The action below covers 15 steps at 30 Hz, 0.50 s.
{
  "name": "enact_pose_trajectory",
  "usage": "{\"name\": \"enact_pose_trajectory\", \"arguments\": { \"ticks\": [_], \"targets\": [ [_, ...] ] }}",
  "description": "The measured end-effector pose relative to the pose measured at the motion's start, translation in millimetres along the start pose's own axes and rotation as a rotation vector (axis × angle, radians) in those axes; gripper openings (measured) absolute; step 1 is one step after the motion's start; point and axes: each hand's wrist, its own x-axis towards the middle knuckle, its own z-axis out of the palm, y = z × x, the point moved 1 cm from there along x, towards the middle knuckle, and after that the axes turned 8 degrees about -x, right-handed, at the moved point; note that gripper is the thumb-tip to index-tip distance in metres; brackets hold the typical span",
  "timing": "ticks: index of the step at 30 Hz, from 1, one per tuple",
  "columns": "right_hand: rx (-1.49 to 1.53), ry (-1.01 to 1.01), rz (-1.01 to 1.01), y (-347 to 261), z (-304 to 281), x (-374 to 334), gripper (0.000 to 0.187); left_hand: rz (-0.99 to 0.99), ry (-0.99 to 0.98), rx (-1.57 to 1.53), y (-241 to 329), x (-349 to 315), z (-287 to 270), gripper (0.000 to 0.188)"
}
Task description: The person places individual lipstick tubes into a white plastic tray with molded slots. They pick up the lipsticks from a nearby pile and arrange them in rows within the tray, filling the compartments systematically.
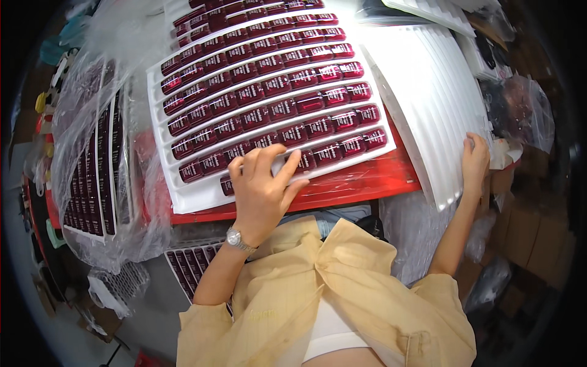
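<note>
My left hand (262, 183), with a metal watch on the wrist, is over the nearest row of small dark red bottles (328, 153). Its fingers are bent and spread apart, and the index fingertip is against a bottle in that row. The palm hides part of the row, and one bottle (227, 185) shows just left of it. Rows of these bottles lie in a white tray (174, 183). At the right, my right hand (476, 160) has its fingers and thumb closed on the edge of a white ribbed tray (422, 104), which leans beside the bottles.
Beneath the bottle tray is a red table (342, 194). Wrapped in clear plastic, more bottle trays (92, 177) stand at the left. Another filled tray (191, 266) sits below the table edge. Cardboard boxes (532, 238) and plastic bags (526, 113) crowd the right side.
</note>
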Motion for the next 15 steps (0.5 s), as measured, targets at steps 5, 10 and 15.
{"name": "enact_pose_trajectory", "arguments": {
  "ticks": [5,10,15],
  "targets": [
    [0.103,0.185,0.072,11.7,-6.5,8.2,0.019,-0.087,0.001,0.048,-30.4,-26.6,-32.1,0.046],
    [1.666,-0.063,0.053,-139.7,-64.4,-10.1,0.017,-0.159,0.169,-0.386,-20.1,-27.0,-27.4,0.04],
    [1.956,-0.603,-0.11,-275.6,-102.1,-62.9,0.003,-0.253,0.293,-0.702,2.2,-17.2,-15.2,0.039]
  ]
}}
